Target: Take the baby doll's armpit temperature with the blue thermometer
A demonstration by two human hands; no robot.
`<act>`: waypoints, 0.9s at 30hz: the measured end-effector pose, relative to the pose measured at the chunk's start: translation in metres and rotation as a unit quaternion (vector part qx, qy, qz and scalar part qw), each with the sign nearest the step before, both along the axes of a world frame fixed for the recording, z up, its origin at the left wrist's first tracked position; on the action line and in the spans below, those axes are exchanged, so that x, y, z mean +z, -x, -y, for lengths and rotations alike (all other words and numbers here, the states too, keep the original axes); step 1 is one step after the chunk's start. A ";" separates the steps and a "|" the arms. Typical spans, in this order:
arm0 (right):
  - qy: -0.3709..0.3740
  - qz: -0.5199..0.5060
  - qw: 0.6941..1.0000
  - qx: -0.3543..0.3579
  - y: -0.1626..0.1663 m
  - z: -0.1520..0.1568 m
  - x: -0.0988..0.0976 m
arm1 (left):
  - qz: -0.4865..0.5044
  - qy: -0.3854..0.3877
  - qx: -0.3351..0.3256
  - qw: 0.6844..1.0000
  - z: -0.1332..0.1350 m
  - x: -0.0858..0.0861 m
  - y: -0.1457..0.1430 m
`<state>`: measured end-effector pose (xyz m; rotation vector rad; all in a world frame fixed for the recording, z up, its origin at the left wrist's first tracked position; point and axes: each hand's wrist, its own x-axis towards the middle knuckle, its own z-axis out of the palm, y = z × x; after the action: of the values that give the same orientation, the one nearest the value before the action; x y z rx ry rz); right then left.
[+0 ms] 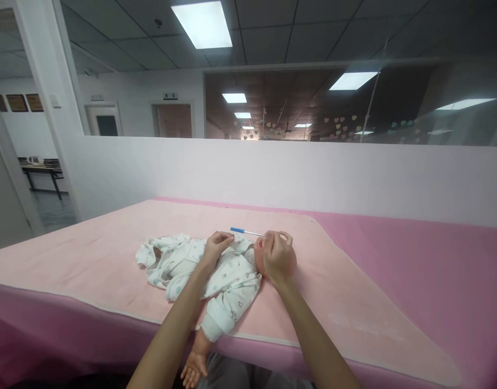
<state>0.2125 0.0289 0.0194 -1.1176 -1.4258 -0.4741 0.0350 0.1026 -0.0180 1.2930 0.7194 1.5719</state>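
Note:
A baby doll (216,275) in a white printed sleepsuit lies on its back on a pale pink mat (111,248), head to the right. My left hand (216,247) rests on the doll's upper chest with fingers curled loosely. My right hand (277,255) covers the doll's head and pinches a thin stick with a blue tip (244,232), which points left above the doll's face. One doll arm (195,363) hangs over the table's near edge.
The mat lies on a darker pink cover (435,270) over a wide table. A white partition wall (273,173) with glass above runs behind it. A doorway and dark table (41,173) are at the far left.

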 end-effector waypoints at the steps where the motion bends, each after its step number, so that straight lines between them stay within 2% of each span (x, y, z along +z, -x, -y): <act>1: -0.013 0.009 1.000 0.002 0.000 -0.001 -0.001 | 0.011 0.008 -0.002 1.000 0.000 0.001 0.000; 6: -0.043 0.037 0.998 0.022 0.002 -0.006 -0.005 | 0.045 0.022 0.007 0.999 -0.004 0.001 0.000; 15: 0.012 0.068 0.997 0.019 0.003 -0.005 -0.008 | 0.034 0.023 0.001 0.999 -0.005 -0.002 0.002; 27: -0.029 0.057 0.997 0.040 0.004 -0.008 -0.010 | 0.021 -0.003 -0.001 1.000 -0.004 -0.004 0.003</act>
<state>0.2086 0.0368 0.0090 -0.9975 -1.5400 -0.5251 0.0322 0.1065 -0.0216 1.2612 0.6869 1.5972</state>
